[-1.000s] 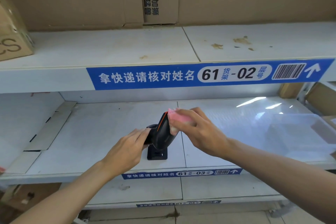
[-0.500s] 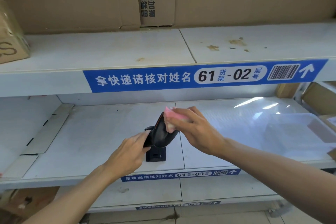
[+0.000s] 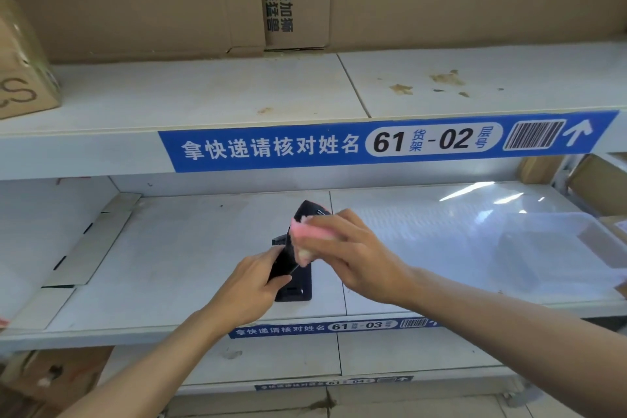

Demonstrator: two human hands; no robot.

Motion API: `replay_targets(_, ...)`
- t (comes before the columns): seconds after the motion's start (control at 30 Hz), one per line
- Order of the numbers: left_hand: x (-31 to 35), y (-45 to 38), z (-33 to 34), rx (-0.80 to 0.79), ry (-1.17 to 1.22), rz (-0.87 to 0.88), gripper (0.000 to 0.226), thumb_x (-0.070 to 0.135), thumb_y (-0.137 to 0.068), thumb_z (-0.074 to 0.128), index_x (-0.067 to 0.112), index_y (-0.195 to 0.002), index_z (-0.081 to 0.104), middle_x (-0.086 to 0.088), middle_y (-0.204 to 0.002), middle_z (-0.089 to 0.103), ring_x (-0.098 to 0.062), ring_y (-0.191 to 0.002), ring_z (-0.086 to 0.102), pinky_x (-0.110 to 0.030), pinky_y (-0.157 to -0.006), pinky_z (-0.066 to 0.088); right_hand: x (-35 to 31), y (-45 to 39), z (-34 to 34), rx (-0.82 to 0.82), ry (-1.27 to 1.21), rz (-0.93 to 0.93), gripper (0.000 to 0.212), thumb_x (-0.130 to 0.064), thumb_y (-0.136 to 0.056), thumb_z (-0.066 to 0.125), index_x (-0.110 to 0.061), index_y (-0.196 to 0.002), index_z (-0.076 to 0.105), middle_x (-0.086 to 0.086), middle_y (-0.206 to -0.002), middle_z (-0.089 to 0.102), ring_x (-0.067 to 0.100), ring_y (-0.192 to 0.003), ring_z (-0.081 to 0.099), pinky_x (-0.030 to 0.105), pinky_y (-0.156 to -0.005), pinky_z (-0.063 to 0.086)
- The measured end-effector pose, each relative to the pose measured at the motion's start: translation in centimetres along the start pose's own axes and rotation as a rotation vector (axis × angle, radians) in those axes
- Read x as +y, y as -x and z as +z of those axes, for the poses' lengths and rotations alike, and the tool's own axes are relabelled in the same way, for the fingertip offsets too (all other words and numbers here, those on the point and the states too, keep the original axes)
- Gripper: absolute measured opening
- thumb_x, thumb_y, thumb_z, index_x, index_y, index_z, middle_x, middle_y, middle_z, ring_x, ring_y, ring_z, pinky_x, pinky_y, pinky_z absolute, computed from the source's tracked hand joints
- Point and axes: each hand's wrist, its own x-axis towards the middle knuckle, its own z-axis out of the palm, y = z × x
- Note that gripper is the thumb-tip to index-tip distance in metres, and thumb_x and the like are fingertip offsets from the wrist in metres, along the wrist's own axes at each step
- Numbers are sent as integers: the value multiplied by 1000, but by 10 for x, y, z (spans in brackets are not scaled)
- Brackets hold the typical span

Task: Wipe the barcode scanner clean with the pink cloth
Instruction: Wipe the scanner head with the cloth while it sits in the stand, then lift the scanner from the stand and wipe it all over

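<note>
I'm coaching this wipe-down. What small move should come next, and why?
Probably slide the cloth up toward the scanner tip: the right hand presses it on the scanner's side, the top is bare, and the left hand steadies the handle.

The barcode scanner (image 3: pixel 307 214) showed only its upper tip and a strip of dark body — the pink cloth (image 3: pixel 310 234) and the right hand (image 3: pixel 349 251) covered its middle, and the left hand (image 3: pixel 251 285) hid its handle. Most of the cloth itself lay folded under the right fingers. The cardboard box (image 3: pixel 23 78) at far left was cut by the frame edge, and the lowest shelf label (image 3: pixel 334 382) was too blurred to read.
</note>
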Motion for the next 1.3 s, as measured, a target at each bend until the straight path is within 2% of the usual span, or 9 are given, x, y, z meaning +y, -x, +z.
replay_targets(0.1, 0, 2, 1, -27, 100, -59, 22, 14, -91, 60, 32, -99, 50, 9, -76, 59, -5, -65, 57, -11, -58, 40, 4, 0, -6, -65, 1, -50, 34, 2, -92, 60, -13, -122, 66, 15, -127, 58, 34, -101, 51, 36, -92, 42)
replay_targets(0.27, 11, -2, -2, -88, 468, -164, 28, 8, -91, 60, 25, -114, 58, -2, -112, 70, -15, -105, 66, -34, -94, 50, 16, -17, -9, 189, 1, 233, 34, -4, -97, 57, -11, -130, 60, 14, -122, 60, 36, -105, 55, 40, -94, 40)
replay_targets(0.33, 13, -2, -1, -82, 595, -185, 27, 1, -91, 59, 20, -110, 61, -3, -109, 72, -16, -102, 68, -33, -93, 52, 13, -14, -6, 185, 22, 216, 36, -2, -96, 57, -12, -131, 60, 14, -123, 59, 32, -104, 53, 38, -93, 41)
replay_targets(0.47, 12, 1, 1, -61, 786, -240, 22, -4, -92, 54, 8, -109, 63, -12, -98, 74, -28, -91, 71, -38, -83, 57, 6, -2, -7, 49, 84, -57, 49, 10, -87, 61, -16, -128, 58, 13, -132, 53, 27, -106, 44, 41, -88, 46)
replay_targets(0.67, 22, -8, -1, -113, 1095, -264, 27, -4, -94, 49, 0, -119, 59, -23, -102, 70, -37, -91, 69, -42, -75, 57, 7, -14, -4, 128, 207, 29, 51, 11, -88, 52, -16, -131, 57, 16, -140, 46, 36, -104, 41, 48, -82, 50)
replay_targets(0.83, 20, -8, -5, -153, 1322, -304, 30, 1, -92, 50, -7, -119, 58, -23, -104, 68, -41, -94, 67, -45, -75, 56, 23, 1, -4, -67, 376, -219, 51, 7, -85, 38, -15, -127, 58, 19, -139, 44, 38, -105, 43, 51, -85, 47)
replay_targets(1.0, 17, -9, -9, -190, 1396, -356, 37, 3, -84, 56, -8, -120, 58, -27, -104, 69, -41, -91, 68, -47, -74, 57, 37, -7, -16, 28, 458, -216, 50, 6, -95, 25, -14, -132, 51, 15, -143, 35, 39, -103, 42, 51, -88, 42)
replay_targets(1.13, 24, -8, -6, -238, 1422, -339, 40, 3, -84, 55, -9, -122, 55, -26, -101, 69, -40, -89, 68, -48, -75, 57, 43, -11, -18, -47, 483, -285, 52, 8, -89, 38, -16, -134, 48, 15, -141, 34, 39, -105, 42, 51, -89, 42)
replay_targets(1.3, 25, -8, -12, -196, 1395, -339, 37, -5, -89, 48, -12, -125, 51, -26, -98, 66, -39, -86, 68, -48, -76, 58, 54, -9, -27, 35, 470, -81, 71, 25, -65, 63, -13, -126, 62, 6, -142, 36, 37, -104, 38, 51, -83, 45)
